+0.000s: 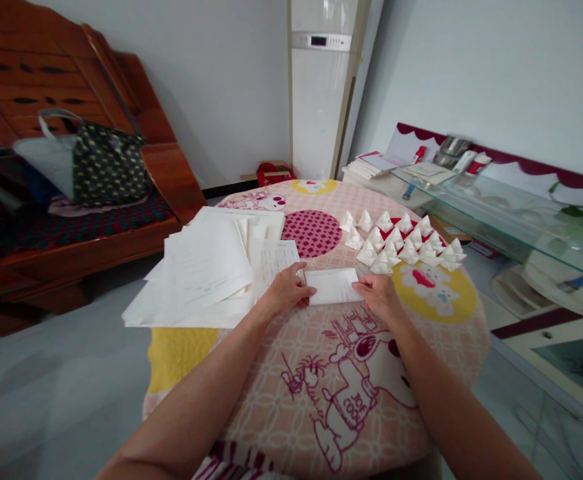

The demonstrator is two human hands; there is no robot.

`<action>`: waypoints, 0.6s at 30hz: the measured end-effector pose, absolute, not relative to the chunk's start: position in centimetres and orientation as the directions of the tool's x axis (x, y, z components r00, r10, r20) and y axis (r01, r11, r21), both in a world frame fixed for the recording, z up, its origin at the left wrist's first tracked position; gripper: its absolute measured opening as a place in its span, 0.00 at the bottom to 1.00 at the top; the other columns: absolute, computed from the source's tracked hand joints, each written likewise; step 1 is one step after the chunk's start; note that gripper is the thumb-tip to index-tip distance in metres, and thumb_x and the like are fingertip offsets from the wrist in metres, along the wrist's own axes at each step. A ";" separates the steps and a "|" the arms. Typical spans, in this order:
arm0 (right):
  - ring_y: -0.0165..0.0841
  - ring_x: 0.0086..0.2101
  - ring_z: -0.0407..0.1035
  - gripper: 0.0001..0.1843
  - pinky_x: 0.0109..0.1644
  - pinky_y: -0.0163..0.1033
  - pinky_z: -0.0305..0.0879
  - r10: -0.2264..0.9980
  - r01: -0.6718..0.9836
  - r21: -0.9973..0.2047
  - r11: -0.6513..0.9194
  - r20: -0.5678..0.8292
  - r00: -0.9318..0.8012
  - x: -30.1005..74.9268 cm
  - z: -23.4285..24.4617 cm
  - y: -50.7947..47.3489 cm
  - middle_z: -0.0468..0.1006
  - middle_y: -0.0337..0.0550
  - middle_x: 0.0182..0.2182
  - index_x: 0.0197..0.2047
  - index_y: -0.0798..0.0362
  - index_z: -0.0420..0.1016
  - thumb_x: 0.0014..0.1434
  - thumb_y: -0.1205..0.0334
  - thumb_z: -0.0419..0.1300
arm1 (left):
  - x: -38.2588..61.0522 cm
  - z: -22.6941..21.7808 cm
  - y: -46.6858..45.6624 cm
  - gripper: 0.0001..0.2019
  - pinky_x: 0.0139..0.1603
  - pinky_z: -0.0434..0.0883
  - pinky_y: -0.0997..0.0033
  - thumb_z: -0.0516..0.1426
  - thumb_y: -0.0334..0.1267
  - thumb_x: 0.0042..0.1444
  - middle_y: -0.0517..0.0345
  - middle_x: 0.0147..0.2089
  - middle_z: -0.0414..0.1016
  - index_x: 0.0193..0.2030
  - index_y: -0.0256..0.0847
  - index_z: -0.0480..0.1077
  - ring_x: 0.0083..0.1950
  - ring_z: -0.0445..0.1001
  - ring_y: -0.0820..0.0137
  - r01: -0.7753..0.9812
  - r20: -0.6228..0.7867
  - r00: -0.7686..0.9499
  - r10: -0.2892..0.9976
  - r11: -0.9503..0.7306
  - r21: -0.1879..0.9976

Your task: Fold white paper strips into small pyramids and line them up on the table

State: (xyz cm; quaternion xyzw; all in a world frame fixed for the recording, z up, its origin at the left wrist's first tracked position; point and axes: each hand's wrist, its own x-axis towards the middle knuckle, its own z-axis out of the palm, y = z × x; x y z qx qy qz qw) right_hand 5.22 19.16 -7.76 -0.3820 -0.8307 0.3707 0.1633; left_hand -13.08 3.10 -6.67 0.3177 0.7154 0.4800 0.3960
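A white sheet of paper [332,285], folded into a flat rectangle, is held level just over the table. My left hand [290,288] pinches its left end between thumb and fingers. At the opposite end my right hand [378,293] grips the right edge the same way. Loose stacked paper sheets [206,260], some with faint writing, lie to the left of my left hand. Beyond my right hand stand several folded white paper boats [396,243] with pointed peaks, grouped in rows.
The round table wears a pink patterned cloth [271,400] with cartoon figures. A glass-topped stand [511,207] with jars and papers is close on the right. On the left, a wooden bench [166,173] carries a dark patterned bag [108,163]. A white cabinet-like unit [318,107] stands behind.
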 end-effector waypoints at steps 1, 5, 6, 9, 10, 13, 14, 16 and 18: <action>0.30 0.20 0.61 0.15 0.26 0.35 0.50 0.757 0.510 -0.719 0.472 0.034 -0.652 5.1 -7.8 19.2 0.62 0.35 0.14 0.20 0.52 0.67 0.54 0.55 0.57 | -13.0 -6.6 3.2 0.38 0.26 0.72 0.76 0.62 0.26 0.54 0.69 0.20 0.72 0.71 0.33 0.56 0.21 0.73 0.73 0.099 -0.251 -0.492 0.834 0.340 0.935; 0.31 0.24 0.61 0.15 0.29 0.36 0.51 0.757 0.539 -0.629 0.561 0.126 -0.641 4.4 -7.8 19.2 0.67 0.37 0.17 0.19 0.52 0.67 0.54 0.57 0.58 | -12.5 -6.5 3.4 0.38 0.27 0.71 0.77 0.61 0.25 0.56 0.69 0.22 0.74 0.73 0.35 0.55 0.22 0.74 0.74 0.258 -0.191 -0.565 0.802 0.392 0.883; 0.31 0.24 0.62 0.14 0.29 0.36 0.51 0.761 0.556 -0.608 0.567 0.128 -0.636 4.3 -7.7 19.2 0.68 0.38 0.18 0.20 0.52 0.68 0.54 0.57 0.59 | -12.4 -6.5 3.5 0.38 0.28 0.71 0.77 0.60 0.25 0.56 0.69 0.23 0.74 0.73 0.36 0.55 0.22 0.74 0.74 0.288 -0.178 -0.583 0.793 0.406 0.867; 0.32 0.26 0.64 0.12 0.30 0.36 0.54 0.771 0.590 -0.572 0.570 0.123 -0.625 4.0 -7.5 19.2 0.72 0.39 0.20 0.21 0.52 0.71 0.54 0.59 0.60 | -12.2 -6.4 3.5 0.38 0.29 0.71 0.77 0.60 0.26 0.56 0.67 0.24 0.75 0.73 0.35 0.55 0.22 0.73 0.74 0.338 -0.158 -0.602 0.783 0.429 0.838; 0.32 0.26 0.65 0.11 0.30 0.36 0.54 0.772 0.592 -0.577 0.563 0.110 -0.626 4.0 -7.5 19.2 0.72 0.40 0.20 0.22 0.52 0.72 0.54 0.59 0.60 | -12.2 -6.3 3.5 0.38 0.28 0.71 0.77 0.60 0.25 0.56 0.68 0.24 0.75 0.74 0.35 0.55 0.22 0.73 0.74 0.343 -0.162 -0.596 0.786 0.433 0.834; 0.32 0.21 0.65 0.12 0.27 0.34 0.55 0.768 0.597 -0.632 0.494 -0.005 -0.640 4.5 -7.2 19.0 0.69 0.37 0.15 0.22 0.53 0.72 0.55 0.58 0.60 | -12.3 -6.1 3.2 0.38 0.26 0.70 0.76 0.59 0.25 0.56 0.69 0.22 0.74 0.74 0.34 0.54 0.20 0.73 0.73 0.348 -0.194 -0.553 0.810 0.437 0.829; 0.31 0.19 0.64 0.13 0.26 0.34 0.55 0.765 0.602 -0.654 0.458 -0.054 -0.642 4.7 -7.0 18.8 0.66 0.36 0.13 0.22 0.53 0.72 0.56 0.58 0.59 | -12.3 -6.1 3.1 0.38 0.27 0.70 0.76 0.59 0.25 0.56 0.69 0.22 0.74 0.73 0.34 0.55 0.20 0.73 0.73 0.354 -0.205 -0.538 0.817 0.440 0.825; 0.31 0.16 0.62 0.14 0.23 0.34 0.55 0.758 0.610 -0.684 0.399 -0.129 -0.639 5.1 -6.7 18.5 0.64 0.35 0.10 0.23 0.53 0.72 0.57 0.58 0.58 | -12.2 -5.9 3.0 0.37 0.28 0.71 0.76 0.59 0.25 0.56 0.69 0.22 0.74 0.73 0.34 0.55 0.20 0.73 0.73 0.378 -0.216 -0.520 0.827 0.449 0.809; 0.30 0.14 0.62 0.14 0.22 0.34 0.55 0.760 0.622 -0.690 0.370 -0.161 -0.630 5.2 -6.4 18.2 0.63 0.35 0.09 0.22 0.53 0.72 0.58 0.58 0.57 | -12.2 -5.8 3.0 0.37 0.30 0.71 0.76 0.59 0.25 0.55 0.68 0.22 0.74 0.73 0.33 0.56 0.21 0.74 0.73 0.417 -0.206 -0.518 0.830 0.456 0.786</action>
